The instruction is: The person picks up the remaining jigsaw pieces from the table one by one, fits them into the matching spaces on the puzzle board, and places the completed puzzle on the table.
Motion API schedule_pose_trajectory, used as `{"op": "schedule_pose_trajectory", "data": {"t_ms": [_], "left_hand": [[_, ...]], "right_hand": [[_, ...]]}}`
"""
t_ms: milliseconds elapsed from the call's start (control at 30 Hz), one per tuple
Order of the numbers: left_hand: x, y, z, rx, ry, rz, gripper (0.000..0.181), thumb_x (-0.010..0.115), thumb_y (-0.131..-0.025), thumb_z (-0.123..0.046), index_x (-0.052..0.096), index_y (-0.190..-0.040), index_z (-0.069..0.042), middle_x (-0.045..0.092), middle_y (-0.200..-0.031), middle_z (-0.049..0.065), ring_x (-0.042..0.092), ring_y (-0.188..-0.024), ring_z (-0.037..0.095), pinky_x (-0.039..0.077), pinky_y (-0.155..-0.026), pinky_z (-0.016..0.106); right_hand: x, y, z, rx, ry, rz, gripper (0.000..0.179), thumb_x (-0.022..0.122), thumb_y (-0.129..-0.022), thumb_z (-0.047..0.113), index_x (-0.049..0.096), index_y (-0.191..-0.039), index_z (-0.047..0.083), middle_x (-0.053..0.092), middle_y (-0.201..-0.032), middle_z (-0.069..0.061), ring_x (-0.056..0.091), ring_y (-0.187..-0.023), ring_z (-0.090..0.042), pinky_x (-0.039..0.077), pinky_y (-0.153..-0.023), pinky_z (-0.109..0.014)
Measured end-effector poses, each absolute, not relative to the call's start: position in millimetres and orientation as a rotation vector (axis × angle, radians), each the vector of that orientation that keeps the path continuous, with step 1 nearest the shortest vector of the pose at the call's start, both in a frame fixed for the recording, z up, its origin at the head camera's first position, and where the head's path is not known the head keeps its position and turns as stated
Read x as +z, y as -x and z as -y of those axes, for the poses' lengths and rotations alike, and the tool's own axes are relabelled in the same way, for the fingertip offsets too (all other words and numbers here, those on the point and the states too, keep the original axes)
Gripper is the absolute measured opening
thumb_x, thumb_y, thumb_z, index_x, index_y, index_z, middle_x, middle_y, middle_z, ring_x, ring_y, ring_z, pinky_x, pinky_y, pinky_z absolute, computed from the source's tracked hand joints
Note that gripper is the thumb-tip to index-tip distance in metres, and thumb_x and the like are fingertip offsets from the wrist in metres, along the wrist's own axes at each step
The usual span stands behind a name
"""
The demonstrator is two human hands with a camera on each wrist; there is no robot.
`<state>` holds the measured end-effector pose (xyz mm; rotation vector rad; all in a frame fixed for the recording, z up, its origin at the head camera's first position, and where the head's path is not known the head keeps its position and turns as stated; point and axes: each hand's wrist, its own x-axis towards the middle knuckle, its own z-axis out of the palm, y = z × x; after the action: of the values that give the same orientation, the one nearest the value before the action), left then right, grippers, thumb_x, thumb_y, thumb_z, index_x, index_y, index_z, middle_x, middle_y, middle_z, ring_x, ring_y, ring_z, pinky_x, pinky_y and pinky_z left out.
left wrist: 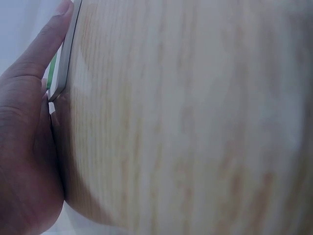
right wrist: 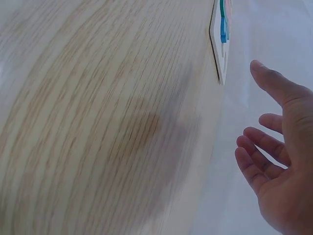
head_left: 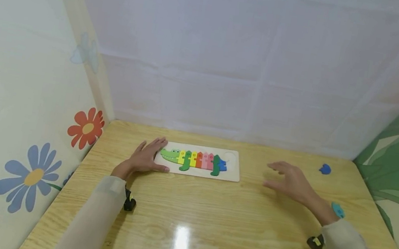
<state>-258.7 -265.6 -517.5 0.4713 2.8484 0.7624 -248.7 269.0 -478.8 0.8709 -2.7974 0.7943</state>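
Observation:
A wooden crocodile puzzle board (head_left: 234, 174) lies flat on the table, with a green head (head_left: 169, 155) at its left end. Yellow, orange, pink and blue body pieces follow to the right, between two green legs. To the right of the blue piece (head_left: 222, 165), a pale curved outline shows on bare board. My left hand (head_left: 144, 157) rests at the board's left end, its spread fingers by the upper corner and its straight thumb (left wrist: 46, 41) along the near edge. Right of the board, my right hand (head_left: 289, 183) hovers with thumb and fingers apart, holding nothing.
A dark blue piece (head_left: 325, 169) lies at the table's far right. Nearer, a teal piece (head_left: 337, 210) lies partly behind the right forearm. White cloth (head_left: 196, 98) hangs behind the table (head_left: 229, 233), and flower-printed cloth flanks both sides.

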Motion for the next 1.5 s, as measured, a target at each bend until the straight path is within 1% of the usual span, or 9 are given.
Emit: {"op": "schedule_pose_trajectory", "data": {"t_ms": [200,500,633,900,1000,1133,1267,1400,1500], "left_hand": [[-516.5,258.2,266.6,0.757,-0.469,-2.854,0.115,0.083,-0.087,-0.055,0.021,-0.169,-0.005,0.014,-0.177,0.016,0.008,-0.164,0.038,-0.003,-0.127,0.067],[-518.8,259.1,267.4,0.746,-0.475,-2.841,0.117,0.081,-0.086,-0.060,0.019,-0.170,-0.006,0.012,-0.178,0.015,0.006,-0.164,0.037,-0.005,-0.127,0.066],[-519.7,259.1,267.4,0.763,-0.476,-2.833,0.117,0.082,-0.086,-0.059,0.020,-0.170,-0.006,0.013,-0.178,0.015,0.007,-0.164,0.037,-0.005,-0.127,0.066],[-520.8,261.4,268.1,0.732,-0.474,-2.838,0.118,0.081,-0.086,-0.059,0.017,-0.170,-0.008,0.011,-0.178,0.013,0.005,-0.165,0.035,-0.005,-0.127,0.064],[-520.7,261.4,267.7,0.733,-0.481,-2.840,0.118,0.080,-0.086,-0.061,0.018,-0.170,-0.007,0.011,-0.178,0.014,0.005,-0.164,0.036,-0.004,-0.127,0.066],[-518.4,260.9,267.9,0.751,-0.477,-2.839,0.118,0.082,-0.086,-0.060,0.019,-0.170,-0.005,0.012,-0.178,0.015,0.006,-0.164,0.038,-0.004,-0.127,0.066],[-516.6,260.1,268.8,0.759,-0.466,-2.839,0.117,0.083,-0.086,-0.056,0.020,-0.170,-0.005,0.012,-0.178,0.016,0.006,-0.164,0.038,-0.005,-0.127,0.066],[-517.1,260.1,268.0,0.758,-0.463,-2.835,0.117,0.083,-0.086,-0.057,0.019,-0.170,-0.005,0.012,-0.178,0.015,0.006,-0.164,0.037,-0.005,-0.127,0.066],[-517.4,260.5,267.3,0.756,-0.466,-2.828,0.118,0.082,-0.086,-0.059,0.018,-0.170,-0.006,0.011,-0.178,0.014,0.005,-0.164,0.037,-0.005,-0.127,0.065]], "right_hand": [[-476.4,245.2,-280.7,0.826,-0.869,2.822,0.067,0.090,-0.086,0.034,0.068,-0.137,-0.002,0.068,-0.135,-0.025,0.071,-0.109,-0.044,0.059,-0.089,-0.061],[-472.8,240.4,-296.7,0.838,-0.895,2.780,0.060,0.092,-0.083,0.026,0.071,-0.131,-0.003,0.070,-0.132,-0.026,0.072,-0.104,-0.045,0.060,-0.085,-0.061],[-471.7,238.4,-303.3,0.802,-0.900,2.750,0.058,0.093,-0.081,0.025,0.073,-0.129,-0.001,0.071,-0.129,-0.026,0.073,-0.101,-0.044,0.060,-0.083,-0.060],[-468.9,234.4,-321.5,0.775,-0.886,2.766,0.058,0.094,-0.082,0.025,0.073,-0.130,0.000,0.073,-0.127,-0.022,0.073,-0.103,-0.042,0.060,-0.083,-0.059],[-468.2,232.2,-328.5,0.775,-0.886,2.773,0.057,0.093,-0.082,0.024,0.073,-0.130,0.001,0.073,-0.126,-0.021,0.072,-0.104,-0.040,0.060,-0.083,-0.059],[-468.3,230.9,-336.3,0.770,-0.905,2.743,0.056,0.094,-0.080,0.022,0.074,-0.129,0.002,0.074,-0.124,-0.020,0.073,-0.105,-0.040,0.060,-0.083,-0.058],[-469.0,230.7,-343.2,0.724,-0.933,2.714,0.057,0.095,-0.079,0.023,0.075,-0.128,0.002,0.074,-0.124,-0.021,0.072,-0.107,-0.041,0.059,-0.084,-0.058],[-469.1,229.5,-352.3,0.682,-0.935,2.711,0.058,0.095,-0.078,0.024,0.075,-0.128,0.002,0.074,-0.124,-0.021,0.071,-0.109,-0.042,0.059,-0.084,-0.059],[-468.6,227.4,-359.7,0.682,-0.927,2.730,0.059,0.095,-0.078,0.022,0.075,-0.129,0.000,0.074,-0.124,-0.023,0.072,-0.106,-0.043,0.060,-0.081,-0.058]]}}
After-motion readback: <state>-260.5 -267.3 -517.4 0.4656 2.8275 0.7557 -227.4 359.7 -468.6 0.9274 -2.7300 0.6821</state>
